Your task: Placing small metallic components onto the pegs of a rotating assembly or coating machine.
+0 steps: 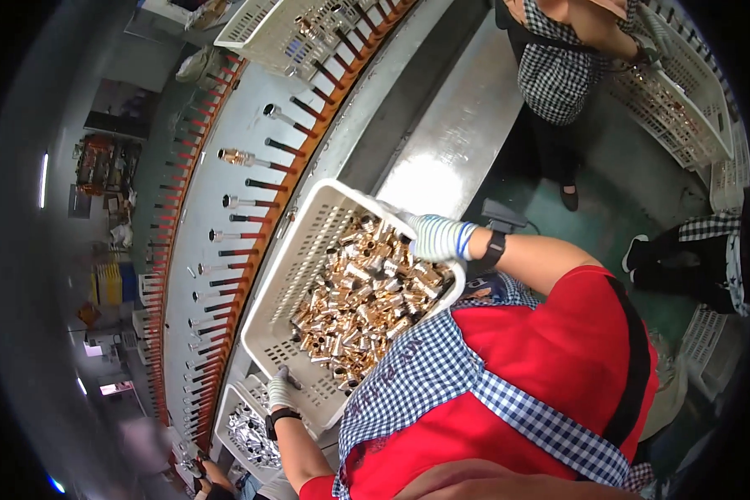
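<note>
A white plastic basket (267,329) with slotted walls stands tilted in front of my body, close against my checked apron. It holds a heap of small gold and silver metal fittings (367,292). My left hand (282,390), in a light glove with dark fingertips, is closed on the basket's near-left rim. At the opposite end my right hand (438,237), in a striped glove, grips the rim, its fingertips partly hidden by the edge. Both hands are on this one basket.
Alongside runs a curved line of upright pegs (258,186) on an orange-brown rail, many bearing metal fittings. Another white basket (262,15) sits at the top, and one with silvery parts (254,433) at lower left. A co-worker in a checked apron (558,79) stands at upper right.
</note>
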`<state>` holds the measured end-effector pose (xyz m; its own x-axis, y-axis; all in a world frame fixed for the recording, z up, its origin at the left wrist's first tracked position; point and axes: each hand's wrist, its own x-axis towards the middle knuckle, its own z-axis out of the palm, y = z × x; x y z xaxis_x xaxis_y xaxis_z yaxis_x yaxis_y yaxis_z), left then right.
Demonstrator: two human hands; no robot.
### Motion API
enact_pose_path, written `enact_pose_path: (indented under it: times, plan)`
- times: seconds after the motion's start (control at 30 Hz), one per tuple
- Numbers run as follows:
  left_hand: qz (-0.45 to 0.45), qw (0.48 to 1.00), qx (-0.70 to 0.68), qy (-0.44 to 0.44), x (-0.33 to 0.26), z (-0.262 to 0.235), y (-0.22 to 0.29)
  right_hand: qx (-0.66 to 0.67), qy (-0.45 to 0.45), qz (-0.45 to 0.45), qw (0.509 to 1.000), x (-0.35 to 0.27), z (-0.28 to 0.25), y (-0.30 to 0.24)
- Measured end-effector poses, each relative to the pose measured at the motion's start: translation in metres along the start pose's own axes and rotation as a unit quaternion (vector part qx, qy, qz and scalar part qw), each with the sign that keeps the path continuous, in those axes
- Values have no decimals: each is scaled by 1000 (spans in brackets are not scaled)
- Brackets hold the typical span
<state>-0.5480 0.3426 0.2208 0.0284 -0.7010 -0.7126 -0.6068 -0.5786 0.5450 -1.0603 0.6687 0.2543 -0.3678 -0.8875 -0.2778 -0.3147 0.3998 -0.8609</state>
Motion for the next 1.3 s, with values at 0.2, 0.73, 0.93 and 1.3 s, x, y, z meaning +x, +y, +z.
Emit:
enact_pose_path:
  times: [0.2,0.73,0.93,1.3]
  plan:
    - [79,992,-92,-31,-31,100,29,-81,48,-7,996,29,-68,76]
    - [120,928,-305,-178,-63,177,21,-264,374,-118,881,-43,47,-4]
    - [83,914,-327,-227,-75,185,36,-292,318,-203,879,-53,133,-40]
    - [158,859,-366,-322,-38,199,16,-349,399,-51,847,-65,232,-47]
